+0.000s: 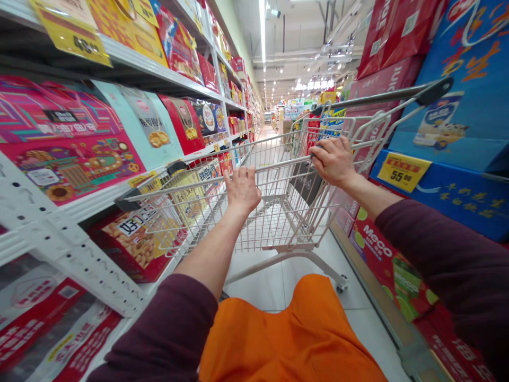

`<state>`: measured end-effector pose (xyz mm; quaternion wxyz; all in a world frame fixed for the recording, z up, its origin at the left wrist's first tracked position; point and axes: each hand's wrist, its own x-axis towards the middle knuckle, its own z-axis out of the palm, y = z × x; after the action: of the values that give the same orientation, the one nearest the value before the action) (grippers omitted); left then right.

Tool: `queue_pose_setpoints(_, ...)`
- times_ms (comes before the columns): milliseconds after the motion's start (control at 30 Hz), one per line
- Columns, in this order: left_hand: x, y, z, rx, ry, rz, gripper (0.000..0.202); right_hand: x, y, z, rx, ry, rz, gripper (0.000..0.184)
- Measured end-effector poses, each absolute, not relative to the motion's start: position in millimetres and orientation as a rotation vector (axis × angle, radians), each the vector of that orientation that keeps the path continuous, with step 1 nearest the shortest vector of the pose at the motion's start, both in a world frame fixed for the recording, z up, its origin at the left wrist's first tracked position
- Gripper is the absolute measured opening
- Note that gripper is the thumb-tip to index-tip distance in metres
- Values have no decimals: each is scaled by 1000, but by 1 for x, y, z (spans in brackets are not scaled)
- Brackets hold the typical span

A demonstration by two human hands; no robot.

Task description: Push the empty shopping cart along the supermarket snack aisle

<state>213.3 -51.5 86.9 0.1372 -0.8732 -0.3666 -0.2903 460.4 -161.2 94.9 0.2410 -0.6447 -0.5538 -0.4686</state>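
Observation:
A grey wire shopping cart (pixel 292 233) stands turned sideways in front of me, its side rim (pixel 191 187) running across the view. My left hand (pixel 242 188) is closed over the middle of that rim, knuckles up. Further right, my right hand (pixel 334 159) wraps around the same rim near a dark plastic piece. The cart's push handle (pixel 385 98) rises at the upper right, beyond my right hand. A dark panel (pixel 304 180) hangs inside at the handle end. Tiled floor shows through the wires. The undersides of both hands are hidden.
White shelves (pixel 131 61) with boxed snacks line the left, close to the cart's dark corner (pixel 127 203). Stacked blue drink cartons (pixel 457 132) and red Meco boxes (pixel 379 249) flank the right. A caster (pixel 341 284) rests on the tiles. The aisle floor (pixel 268 132) runs ahead.

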Motion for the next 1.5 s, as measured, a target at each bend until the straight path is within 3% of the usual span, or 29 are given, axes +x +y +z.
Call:
queue_pose_setpoints(200,216,-52,86,-2585,-1032,-887,63,480,-171,99,-1789,-1479,-1266,32)
queue_pose_setpoints(433,220,-59,85,-2673,-886,-810,78,427,-136,82,-1702,-1502,-1285,34)
queue_pose_setpoints(633,220,-62,85,-2672,-923,-804,75,403,-124,82,-1702,-1600,-1249,34)
queue_pose_setpoints(967,220,-62,82,-2681,-925,-864,75,449,-150,82,-1735,-1419,-1309,36)
queue_pose_setpoints(1500,202,-52,79,-2629,-1000,-836,83,383,-116,80,-1711,-1613,-1169,36)
